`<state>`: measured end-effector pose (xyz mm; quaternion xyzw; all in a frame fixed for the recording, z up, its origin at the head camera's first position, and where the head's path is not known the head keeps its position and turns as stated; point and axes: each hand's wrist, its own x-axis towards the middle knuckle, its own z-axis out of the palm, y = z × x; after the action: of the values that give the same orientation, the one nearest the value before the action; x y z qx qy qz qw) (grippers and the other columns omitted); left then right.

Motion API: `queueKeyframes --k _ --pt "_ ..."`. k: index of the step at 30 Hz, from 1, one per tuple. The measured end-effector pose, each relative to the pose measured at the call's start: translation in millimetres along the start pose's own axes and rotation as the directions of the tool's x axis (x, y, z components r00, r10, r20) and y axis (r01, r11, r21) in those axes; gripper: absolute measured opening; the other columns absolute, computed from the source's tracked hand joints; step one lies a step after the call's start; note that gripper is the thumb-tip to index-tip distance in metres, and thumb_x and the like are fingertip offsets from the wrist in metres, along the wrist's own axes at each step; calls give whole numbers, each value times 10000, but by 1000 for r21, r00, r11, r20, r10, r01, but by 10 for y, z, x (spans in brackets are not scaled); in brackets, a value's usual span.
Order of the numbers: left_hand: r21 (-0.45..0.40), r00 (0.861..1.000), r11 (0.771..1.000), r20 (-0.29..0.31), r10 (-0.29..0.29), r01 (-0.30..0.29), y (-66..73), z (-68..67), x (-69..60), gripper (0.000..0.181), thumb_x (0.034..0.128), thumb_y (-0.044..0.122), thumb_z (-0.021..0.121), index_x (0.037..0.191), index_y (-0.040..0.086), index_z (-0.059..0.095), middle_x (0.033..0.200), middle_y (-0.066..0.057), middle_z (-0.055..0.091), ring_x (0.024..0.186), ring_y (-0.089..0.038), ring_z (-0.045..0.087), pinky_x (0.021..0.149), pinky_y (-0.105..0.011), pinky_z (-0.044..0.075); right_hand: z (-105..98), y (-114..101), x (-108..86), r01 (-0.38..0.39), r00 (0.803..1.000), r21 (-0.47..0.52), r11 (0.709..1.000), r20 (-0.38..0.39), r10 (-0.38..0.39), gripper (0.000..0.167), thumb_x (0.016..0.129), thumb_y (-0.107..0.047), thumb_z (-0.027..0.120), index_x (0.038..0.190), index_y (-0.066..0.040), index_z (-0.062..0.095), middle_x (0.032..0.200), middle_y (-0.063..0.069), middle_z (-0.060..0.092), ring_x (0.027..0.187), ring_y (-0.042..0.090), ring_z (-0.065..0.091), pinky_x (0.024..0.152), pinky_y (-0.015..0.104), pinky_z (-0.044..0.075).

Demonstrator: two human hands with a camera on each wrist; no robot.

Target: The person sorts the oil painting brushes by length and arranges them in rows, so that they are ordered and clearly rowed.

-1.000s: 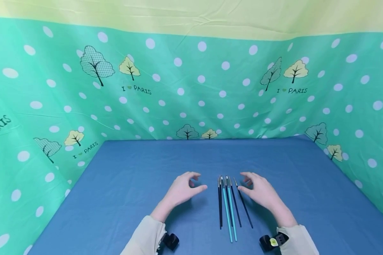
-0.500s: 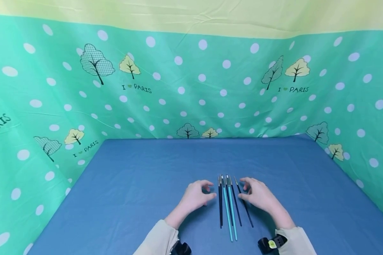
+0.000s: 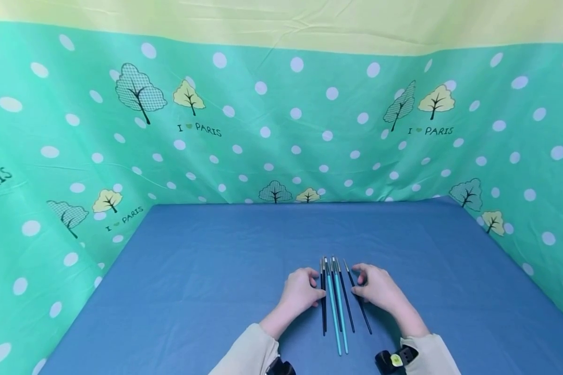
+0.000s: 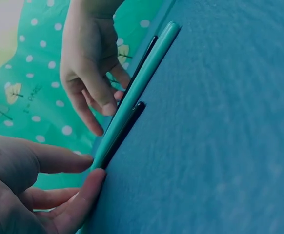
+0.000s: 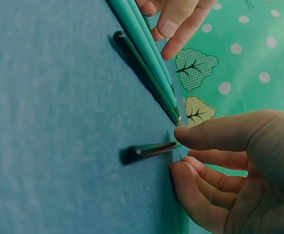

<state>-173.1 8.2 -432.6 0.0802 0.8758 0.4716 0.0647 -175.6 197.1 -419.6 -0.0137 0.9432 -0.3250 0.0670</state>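
Several thin paintbrushes lie side by side on the table, bristles pointing away from me. Two have turquoise handles (image 3: 333, 312); the others have black handles (image 3: 349, 307). My left hand (image 3: 300, 291) is at the left edge of the row, thumb over the leftmost black brushes, fingers loosely bent. In the left wrist view its thumb and forefinger lie close beside a turquoise handle (image 4: 147, 73). On the right, my right hand (image 3: 380, 286) is by a slanted black brush (image 3: 363, 312) set apart from the others. The right wrist view has this brush (image 5: 154, 149) by its parted thumb and forefinger.
A blue cloth (image 3: 216, 250) covers the table. Behind it and at both sides hangs a green dotted curtain (image 3: 244, 125) with printed trees. Small black cameras (image 3: 389, 360) sit at the wrists by the pale sleeves (image 3: 248, 351).
My left hand has moved right, up to the left side of the brushes. My right hand has come slightly down and its fingers are nearer the slanted brush. The brushes lie as before.
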Motion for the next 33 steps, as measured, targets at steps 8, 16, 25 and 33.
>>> queueKeyframes --k 8,16,25,33 --pt "86 999 996 -48 6 -2 35 59 11 379 729 103 744 1071 -5 620 735 3 481 407 -41 505 596 -218 459 15 -12 -1 -27 1000 27 999 8 27 510 765 -20 676 1248 -2 515 724 46 492 489 133 518 472 268 451" --pt "26 999 999 -36 -35 36 35 66 18 393 742 32 718 1116 -13 609 744 -2 456 429 -63 509 473 -184 442 19 -6 -5 -38 999 47 998 15 37 488 770 -16 672 1239 -5 536 738 47 494 505 131 523 482 260 466" --pt "95 996 994 -83 -40 48 82 60 17 348 727 22 694 1066 -9 621 727 -6 483 417 -71 504 580 -269 472 24 9 -1 -36 999 44 998 29 35 474 780 -28 667 1240 -16 551 721 46 495 506 127 519 483 255 470" --pt "176 992 983 -122 -22 44 110 93 57 271 702 57 712 957 21 627 891 -106 584 558 -141 558 816 -432 452 14 3 -17 -23 1000 38 999 23 22 475 776 -22 666 1238 -12 552 712 46 492 501 126 517 478 253 469"
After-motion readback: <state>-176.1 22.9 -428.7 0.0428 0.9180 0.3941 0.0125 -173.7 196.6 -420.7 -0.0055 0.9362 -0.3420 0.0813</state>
